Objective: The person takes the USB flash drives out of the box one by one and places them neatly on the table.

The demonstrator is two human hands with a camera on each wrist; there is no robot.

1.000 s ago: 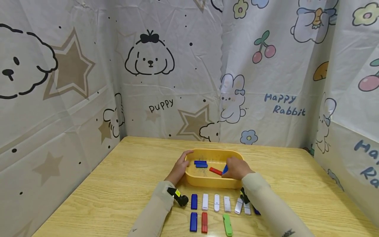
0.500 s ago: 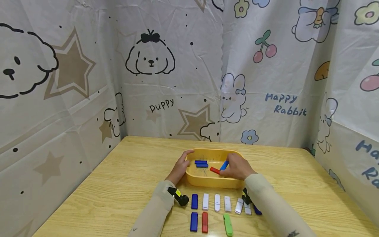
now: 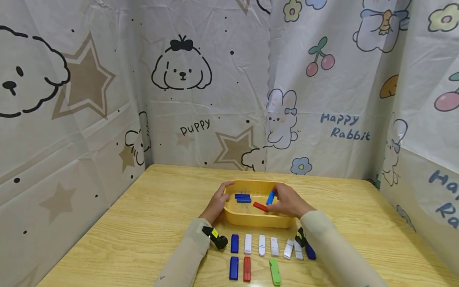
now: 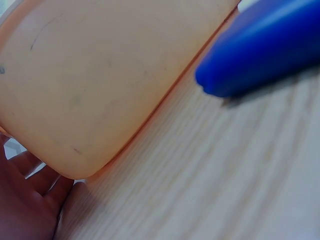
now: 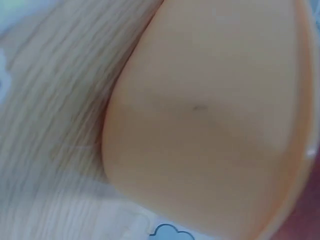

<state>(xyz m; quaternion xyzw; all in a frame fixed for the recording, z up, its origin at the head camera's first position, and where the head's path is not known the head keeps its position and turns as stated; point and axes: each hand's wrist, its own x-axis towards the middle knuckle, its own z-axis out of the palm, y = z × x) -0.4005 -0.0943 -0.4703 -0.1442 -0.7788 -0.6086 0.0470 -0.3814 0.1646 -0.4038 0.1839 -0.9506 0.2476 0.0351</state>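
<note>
My left hand grips the left end of a yellow plastic bin; in the left wrist view its fingers lie along the bin's outer end. Over the bin's right half, my right hand pinches a small blue oblong piece, like a USB stick, held at a slant between thumb and fingers. Just left of the thumb lies a red stick. Farther left in the bin, two dark blue sticks lie side by side. The right wrist view shows mostly the bin's outer wall, hiding the pinched piece.
In front of the bin, a row holds a blue stick, several white sticks and another blue stick by the right sleeve. Nearer are a blue, a red and a green stick. Printed curtains surround the wooden table.
My right hand has opened out slightly from over the bin, and the blue stick in its fingers shows more, shifted a little left and up. The left hand stays on the bin.
</note>
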